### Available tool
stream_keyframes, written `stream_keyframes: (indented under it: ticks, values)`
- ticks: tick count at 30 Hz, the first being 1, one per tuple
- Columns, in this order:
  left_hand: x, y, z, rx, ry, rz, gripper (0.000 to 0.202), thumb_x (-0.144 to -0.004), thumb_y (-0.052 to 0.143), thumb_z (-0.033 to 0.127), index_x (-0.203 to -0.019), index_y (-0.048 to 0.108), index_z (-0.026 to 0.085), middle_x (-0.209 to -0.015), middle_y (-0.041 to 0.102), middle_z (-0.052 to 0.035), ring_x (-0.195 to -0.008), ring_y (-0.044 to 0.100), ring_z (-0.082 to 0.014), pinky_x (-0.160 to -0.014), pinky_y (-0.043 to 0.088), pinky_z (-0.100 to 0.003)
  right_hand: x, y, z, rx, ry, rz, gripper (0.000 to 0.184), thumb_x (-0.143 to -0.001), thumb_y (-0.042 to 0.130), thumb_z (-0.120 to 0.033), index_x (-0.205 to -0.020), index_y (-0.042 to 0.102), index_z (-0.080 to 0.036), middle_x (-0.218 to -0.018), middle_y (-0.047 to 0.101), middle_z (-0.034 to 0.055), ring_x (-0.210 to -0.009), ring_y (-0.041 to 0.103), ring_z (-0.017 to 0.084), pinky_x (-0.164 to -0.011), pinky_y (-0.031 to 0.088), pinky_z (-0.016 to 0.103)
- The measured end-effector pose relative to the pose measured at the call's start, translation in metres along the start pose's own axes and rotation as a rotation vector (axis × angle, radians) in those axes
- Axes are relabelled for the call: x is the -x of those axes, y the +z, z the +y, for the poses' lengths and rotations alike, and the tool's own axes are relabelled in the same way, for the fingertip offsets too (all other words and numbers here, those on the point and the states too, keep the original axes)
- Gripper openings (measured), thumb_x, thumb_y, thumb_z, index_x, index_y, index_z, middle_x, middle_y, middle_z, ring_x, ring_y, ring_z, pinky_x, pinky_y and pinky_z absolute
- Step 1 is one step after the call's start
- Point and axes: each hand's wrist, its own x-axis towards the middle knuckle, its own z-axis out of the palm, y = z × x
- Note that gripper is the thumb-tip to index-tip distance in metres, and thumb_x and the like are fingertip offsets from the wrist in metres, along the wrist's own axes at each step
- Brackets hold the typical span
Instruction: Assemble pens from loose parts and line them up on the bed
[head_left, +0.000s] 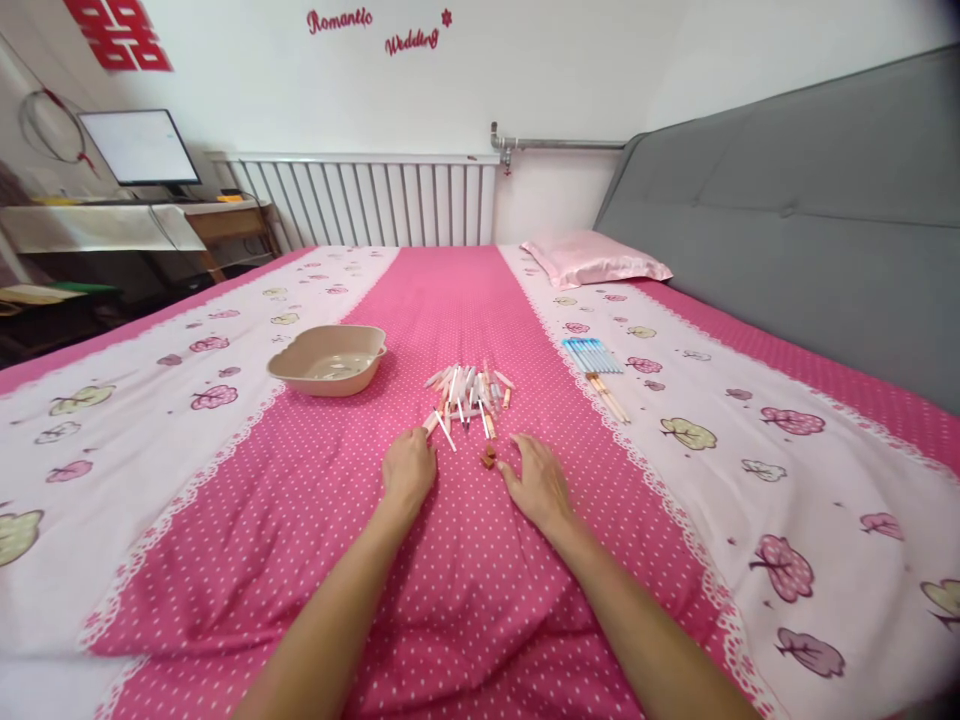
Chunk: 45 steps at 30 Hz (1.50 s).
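Observation:
A heap of pale pink and white pen parts (471, 388), with thin refills among them, lies in the middle of the bed. At its near left edge my left hand (409, 466) has its fingers closed on the end of a pale pink pen barrel (430, 422). My right hand (538, 480) rests on the sheet with thumb and fingers apart, holding nothing. Close to its thumb sit several small brown pieces (488, 457), perhaps pen caps. Farther right are a row of blue pens (592, 355) and, just below it, a few peach-coloured pens with brown ends (608, 398).
A beige plastic basin (327, 383) stands left of the heap. The pink dotted bedsheet (465, 290) is wrinkled near me. A pink pillow (592, 258) lies by the grey headboard (780, 200). Beyond the bed are a white radiator (360, 200) and a desk with a monitor (140, 148).

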Motion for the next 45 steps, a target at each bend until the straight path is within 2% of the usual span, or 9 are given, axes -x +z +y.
stream_keyframes:
  ticks: [7, 13, 16, 19, 29, 37, 42, 45]
  values:
    - [-0.020, 0.009, 0.000, -0.052, -0.031, 0.008, 0.032, -0.090, 0.032, 0.031, -0.105, 0.055, 0.013, -0.098, 0.062, -0.0167, -0.092, 0.060, -0.0285, -0.071, 0.046, -0.035, -0.001, -0.005, -0.011, -0.107, -0.076, -0.016, 0.032, -0.082, 0.051, -0.022, -0.114, 0.056, -0.016, -0.107, 0.061, 0.0074, -0.101, 0.053, 0.021, -0.092, 0.040, 0.033]
    - [-0.028, 0.007, -0.002, -0.088, -0.040, 0.011, 0.037, -0.090, 0.023, 0.022, -0.103, 0.055, 0.011, -0.098, 0.060, -0.0192, -0.092, 0.058, -0.0289, -0.070, 0.046, -0.035, -0.002, -0.004, -0.015, -0.142, -0.112, -0.045, 0.024, -0.081, 0.052, -0.018, -0.104, 0.059, -0.018, -0.102, 0.062, 0.0053, -0.098, 0.053, 0.019, -0.090, 0.039, 0.031]
    - [-0.024, 0.000, -0.004, -0.091, -0.032, 0.016, 0.039, -0.089, 0.020, 0.020, -0.099, 0.056, 0.011, -0.100, 0.058, -0.0193, -0.093, 0.057, -0.0295, -0.071, 0.046, -0.037, -0.002, -0.004, -0.016, -0.139, -0.120, -0.035, 0.022, -0.081, 0.052, -0.018, -0.102, 0.060, -0.018, -0.101, 0.062, 0.0045, -0.098, 0.053, 0.018, -0.090, 0.039, 0.030]
    - [-0.016, -0.007, -0.006, -0.078, -0.036, 0.007, 0.038, -0.090, 0.022, 0.025, -0.098, 0.056, 0.010, -0.102, 0.058, -0.0208, -0.095, 0.056, -0.0320, -0.072, 0.045, -0.039, -0.003, -0.005, -0.016, -0.133, -0.126, -0.028, 0.023, -0.081, 0.053, -0.019, -0.103, 0.059, -0.018, -0.102, 0.062, 0.0045, -0.099, 0.052, 0.017, -0.090, 0.039, 0.030]
    - [-0.007, -0.018, -0.024, -0.002, -0.106, -0.165, 0.034, -0.090, 0.029, 0.034, -0.101, 0.053, 0.012, -0.089, 0.067, -0.0184, -0.082, 0.064, -0.0314, -0.064, 0.043, -0.036, 0.000, -0.007, -0.018, -0.132, -0.134, -0.058, 0.020, -0.082, 0.052, -0.018, -0.102, 0.059, -0.018, -0.102, 0.062, 0.0051, -0.098, 0.053, 0.017, -0.091, 0.039, 0.030]
    - [-0.002, -0.024, -0.046, 0.063, -0.124, -0.140, 0.027, -0.090, 0.031, 0.028, -0.097, 0.052, 0.014, -0.094, 0.067, -0.0190, -0.082, 0.063, -0.0271, -0.065, 0.040, -0.033, 0.003, -0.001, -0.016, -0.104, -0.139, -0.063, 0.025, -0.083, 0.050, -0.018, -0.107, 0.058, -0.017, -0.104, 0.061, 0.0072, -0.100, 0.053, 0.020, -0.090, 0.039, 0.032]
    - [0.003, -0.024, -0.042, 0.152, -0.050, -0.141, 0.023, -0.091, 0.033, 0.027, -0.095, 0.052, 0.016, -0.091, 0.067, -0.0128, -0.079, 0.062, -0.0234, -0.063, 0.039, -0.029, -0.003, 0.000, -0.017, -0.142, -0.135, -0.043, 0.022, -0.083, 0.050, -0.016, -0.103, 0.059, -0.017, -0.096, 0.063, 0.0062, -0.094, 0.055, 0.019, -0.085, 0.042, 0.032]
    - [0.008, -0.019, -0.033, 0.218, 0.000, -0.151, 0.020, -0.090, 0.035, 0.027, -0.092, 0.052, 0.016, -0.087, 0.068, -0.0086, -0.078, 0.063, -0.0208, -0.063, 0.039, -0.027, -0.005, 0.001, -0.022, -0.146, -0.083, 0.027, 0.025, -0.084, 0.049, -0.018, -0.108, 0.058, -0.016, -0.096, 0.062, 0.0080, -0.091, 0.056, 0.020, -0.080, 0.044, 0.032]
